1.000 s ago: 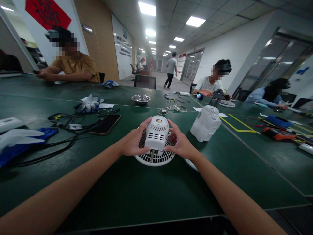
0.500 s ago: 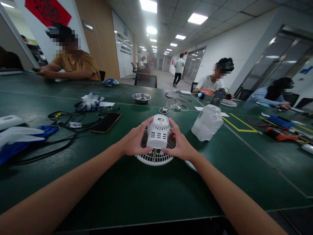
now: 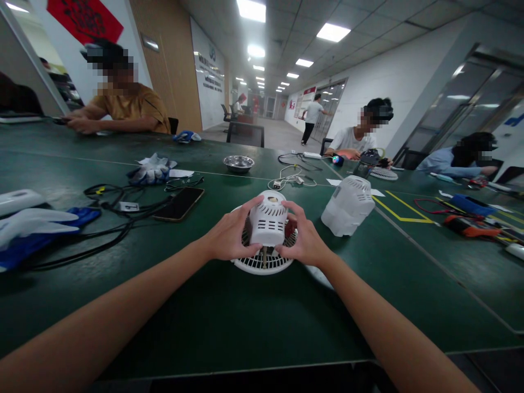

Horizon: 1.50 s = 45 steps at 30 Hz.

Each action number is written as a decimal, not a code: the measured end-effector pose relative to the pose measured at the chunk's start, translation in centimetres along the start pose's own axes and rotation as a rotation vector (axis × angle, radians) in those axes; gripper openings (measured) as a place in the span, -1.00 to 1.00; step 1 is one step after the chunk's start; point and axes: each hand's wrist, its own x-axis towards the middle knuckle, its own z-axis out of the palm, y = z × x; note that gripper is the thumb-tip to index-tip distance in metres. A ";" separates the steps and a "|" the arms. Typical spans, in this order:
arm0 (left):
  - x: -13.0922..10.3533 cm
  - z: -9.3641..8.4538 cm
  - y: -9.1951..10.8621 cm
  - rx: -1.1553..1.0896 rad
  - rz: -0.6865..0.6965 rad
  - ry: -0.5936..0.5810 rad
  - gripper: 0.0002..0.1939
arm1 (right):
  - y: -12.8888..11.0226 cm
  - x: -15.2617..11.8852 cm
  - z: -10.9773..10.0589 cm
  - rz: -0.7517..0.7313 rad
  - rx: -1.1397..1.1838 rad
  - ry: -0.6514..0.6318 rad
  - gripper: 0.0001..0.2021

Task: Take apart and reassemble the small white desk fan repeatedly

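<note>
A white slotted housing stands over a round white grille on the green table. My left hand grips the housing's left side, thumb low and fingers near its top. On the right side my right hand holds it the same way. A short rod shows below the housing, in front of the grille's bars. Something reddish shows beside the right fingers, too small to make out. Under my right wrist lies a pale object, partly hidden.
A translucent white container stands to the right. Around are a metal bowl, white cable, phone, black cables, gloves and an orange meter. Several people sit across the table.
The view has shifted slightly. Both hands still hold the housing, which sits a little further right over the grille in the picture. The walking person in the background has moved toward the door.
</note>
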 end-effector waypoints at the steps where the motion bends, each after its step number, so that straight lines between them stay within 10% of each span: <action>1: 0.1 -0.1 0.1 -0.008 -0.010 -0.002 0.14 | -0.1 0.1 0.0 0.008 0.007 -0.004 0.01; 16: 0.1 0.7 -0.2 0.041 -0.106 0.055 0.17 | 0.0 0.5 -0.1 0.062 0.081 -0.028 0.01; 33: 0.4 0.8 0.6 0.076 -0.143 0.127 0.01 | -0.2 0.7 1.6 0.116 -0.073 0.267 -0.06; 45: -0.2 1.3 -4.0 -0.055 -0.790 0.132 -0.36 | 2.3 0.2 0.5 0.139 0.011 0.196 -0.12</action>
